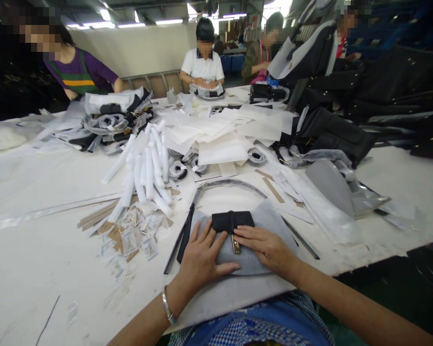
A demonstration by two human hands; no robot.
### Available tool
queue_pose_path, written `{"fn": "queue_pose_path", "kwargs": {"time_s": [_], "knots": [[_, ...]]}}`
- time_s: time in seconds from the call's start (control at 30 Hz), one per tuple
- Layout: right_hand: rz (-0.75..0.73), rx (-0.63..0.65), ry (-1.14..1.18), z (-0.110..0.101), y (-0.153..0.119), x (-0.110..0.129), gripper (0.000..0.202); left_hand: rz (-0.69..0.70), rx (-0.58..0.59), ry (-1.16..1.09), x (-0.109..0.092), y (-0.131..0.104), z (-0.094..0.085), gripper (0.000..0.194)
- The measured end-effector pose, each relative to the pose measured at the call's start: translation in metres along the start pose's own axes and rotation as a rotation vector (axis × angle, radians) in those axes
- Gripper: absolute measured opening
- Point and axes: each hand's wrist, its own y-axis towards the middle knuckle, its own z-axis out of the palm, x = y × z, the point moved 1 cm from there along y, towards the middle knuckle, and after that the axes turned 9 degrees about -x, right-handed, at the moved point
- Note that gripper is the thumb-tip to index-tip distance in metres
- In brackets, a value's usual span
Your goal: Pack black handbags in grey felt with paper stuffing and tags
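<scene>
A black handbag lies in front of me, mostly covered by a grey protective sheet. Its wrapped handle arches away from me. On top of the sheet show a black flap piece and a gold-coloured clasp. My left hand rests flat on the sheet with fingers spread, fingertips at the flap's left lower edge. My right hand lies over the flap's lower right and the clasp's top, fingers stretched out. Dark strap ends stick out at the bag's left side.
White padding rolls and small tags with packets lie left. White paper sheets and coiled straps are beyond the bag. Black bags are piled at right, wrapped bags at back left. Several people work around the table.
</scene>
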Motion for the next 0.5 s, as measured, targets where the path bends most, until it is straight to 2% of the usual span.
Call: {"fn": "queue_pose_path", "kwargs": {"time_s": [0.07,0.1,0.17,0.23,0.37,0.5], "knots": [[-0.013,0.032,-0.044,0.003,-0.001,-0.001,0.059,0.068,-0.097,-0.01,-0.002,-0.003,-0.004,0.062],[-0.022,0.044,-0.06,0.004,0.0,-0.001,0.057,0.145,-0.112,-0.033,-0.003,-0.004,-0.007,0.051],[-0.039,0.058,-0.086,0.005,0.001,0.001,0.052,0.325,-0.05,-0.107,-0.005,-0.005,-0.011,0.037],[-0.039,0.073,-0.116,0.005,0.004,0.004,0.046,0.432,0.07,-0.194,-0.005,-0.004,-0.014,0.038],[0.04,0.142,-0.182,-0.001,0.009,0.011,0.041,0.351,0.268,-0.335,-0.006,0.0,-0.013,0.042],[0.068,0.247,-0.244,-0.008,0.019,0.015,0.038,0.257,0.342,-0.378,-0.012,0.004,-0.015,0.047]]}}
